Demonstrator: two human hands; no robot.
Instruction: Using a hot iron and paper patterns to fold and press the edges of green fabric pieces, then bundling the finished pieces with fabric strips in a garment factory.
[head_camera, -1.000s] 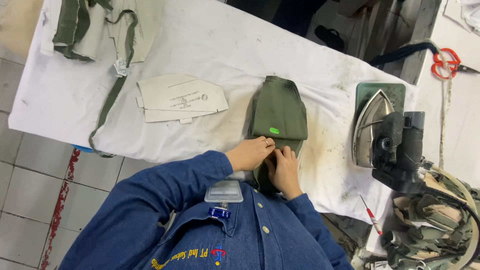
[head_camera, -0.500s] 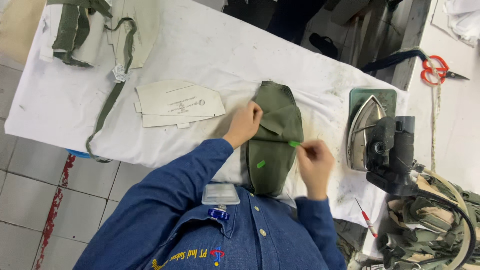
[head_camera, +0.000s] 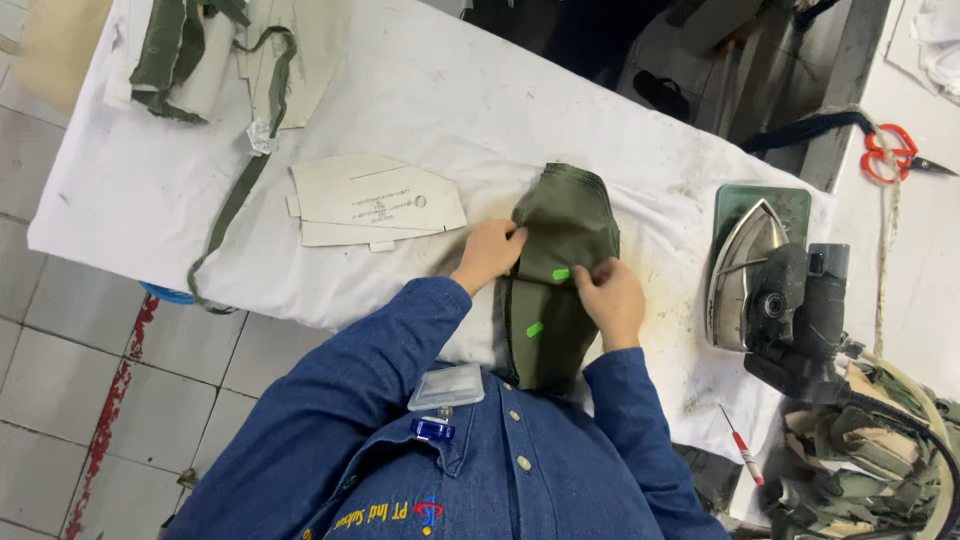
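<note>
A stack of olive-green fabric pieces (head_camera: 560, 270) lies on the white padded table (head_camera: 420, 110), hanging over its near edge towards me. Two small bright green stickers (head_camera: 560, 274) sit on the top piece. My left hand (head_camera: 490, 252) presses the stack's left edge, fingers curled onto the cloth. My right hand (head_camera: 610, 296) pinches the fabric at the right edge, beside the upper sticker.
Cardboard pattern templates (head_camera: 375, 200) lie left of the stack. A steam iron (head_camera: 770, 285) rests on a green pad at the right. More olive fabric and a strap (head_camera: 235, 190) sit at the far left; red scissors (head_camera: 890, 155) lie far right; a red-handled tool (head_camera: 742, 448).
My hands were together at the stack's near end; they moved up and apart onto its two sides. The right hand has now come back in to the fabric edge by the sticker.
</note>
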